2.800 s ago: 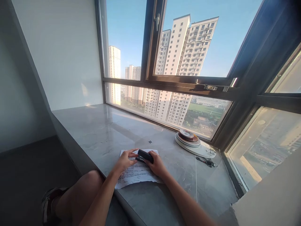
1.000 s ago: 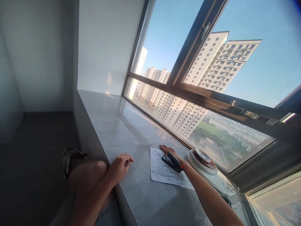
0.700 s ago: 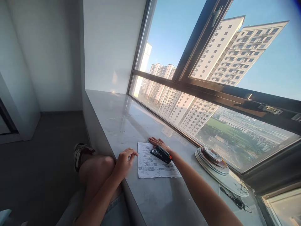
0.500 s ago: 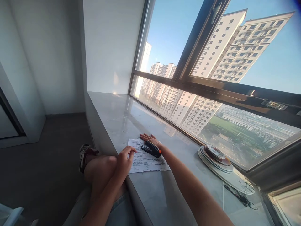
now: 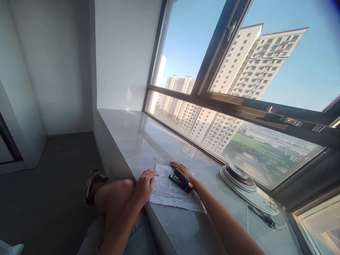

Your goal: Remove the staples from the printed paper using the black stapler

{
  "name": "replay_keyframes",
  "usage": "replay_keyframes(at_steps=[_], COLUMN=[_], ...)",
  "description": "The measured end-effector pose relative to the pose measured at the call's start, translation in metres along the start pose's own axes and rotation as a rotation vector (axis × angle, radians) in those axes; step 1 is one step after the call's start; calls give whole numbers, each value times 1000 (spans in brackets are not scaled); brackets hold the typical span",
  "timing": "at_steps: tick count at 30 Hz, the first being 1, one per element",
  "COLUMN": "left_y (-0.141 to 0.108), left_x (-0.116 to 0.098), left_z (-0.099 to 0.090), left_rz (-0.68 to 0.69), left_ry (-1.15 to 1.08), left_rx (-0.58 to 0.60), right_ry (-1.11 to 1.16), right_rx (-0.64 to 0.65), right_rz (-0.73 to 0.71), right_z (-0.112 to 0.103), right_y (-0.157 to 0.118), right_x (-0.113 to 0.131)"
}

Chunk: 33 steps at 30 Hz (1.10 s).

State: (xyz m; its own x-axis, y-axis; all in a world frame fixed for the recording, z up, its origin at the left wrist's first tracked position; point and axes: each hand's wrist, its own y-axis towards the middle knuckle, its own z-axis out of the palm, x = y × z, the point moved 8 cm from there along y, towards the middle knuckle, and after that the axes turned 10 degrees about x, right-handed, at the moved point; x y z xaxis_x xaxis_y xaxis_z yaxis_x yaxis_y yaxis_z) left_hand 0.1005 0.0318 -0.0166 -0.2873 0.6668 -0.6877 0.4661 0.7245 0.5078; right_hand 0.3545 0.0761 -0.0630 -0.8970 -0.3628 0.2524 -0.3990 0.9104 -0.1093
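Shoe and knee: at the far left we see our shoe point(image 5: 91, 187) on the floor side, with our bent knee point(image 5: 126, 186) against the front of the ledge-like surface point(image 5: 124, 136).
Left hand: our left hand point(image 5: 145, 182) is released, empty and loosely curled, its fingertips at the left edge of the paper.
Paper: our printed paper point(image 5: 166, 193) lies flat on the surface between our two arms, its near edge uneven.
Stapler: our black stapler point(image 5: 181, 180) lies on the paper, slanted, with an orange-red spot at its right end.
Right hand: our right hand point(image 5: 186, 172) is released too, spread palm down by the far edge of the paper, just behind the stapler; we cannot tell whether they touch.
Plates: well to the right we have stacked plates point(image 5: 239, 180) near the window point(image 5: 252, 141), smaller ones on a large oval one.
Dark item: a thin dark item point(image 5: 267, 221) with a loop lies beside the plates, too small for us to identify.
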Motion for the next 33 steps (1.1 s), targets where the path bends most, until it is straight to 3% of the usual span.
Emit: replay_keyframes(at_steps=[4,8,10,14,16,18,22,25,28,33], left_y=[-2,-5,-5,-5,-4,-3,-1,0,0,0], left_x=[0,6,9,12,11,11,11,12,13,18], left_z=[15,26,29,31,30,29,28,25,24,19], left_rz=[-70,-100,-106,-109,-113,-118,-123,-123,-126,-130], left_ry=[271,398,411,405,399,389,376,355,287,88], left_rx=[129,205,229,249,250,258,266,239,214,175], right_ry=[92,329,436,358,306,331,358,301,257,153], right_rx=[-101,-472,-573,-393,-400,-493,-748,-751,-681,-659], right_rz=[-17,99,180,95,126,220,397,432,429,382], right_z=[-12,-51,-60,-51,-48,-51,-57,-48,-35,-30], right_y=[-7,-37,-59,-80,-91,-110,-170,-206,-219,-208], right_x=[8,10,17,67,73,57,-5,-36,-48,-39])
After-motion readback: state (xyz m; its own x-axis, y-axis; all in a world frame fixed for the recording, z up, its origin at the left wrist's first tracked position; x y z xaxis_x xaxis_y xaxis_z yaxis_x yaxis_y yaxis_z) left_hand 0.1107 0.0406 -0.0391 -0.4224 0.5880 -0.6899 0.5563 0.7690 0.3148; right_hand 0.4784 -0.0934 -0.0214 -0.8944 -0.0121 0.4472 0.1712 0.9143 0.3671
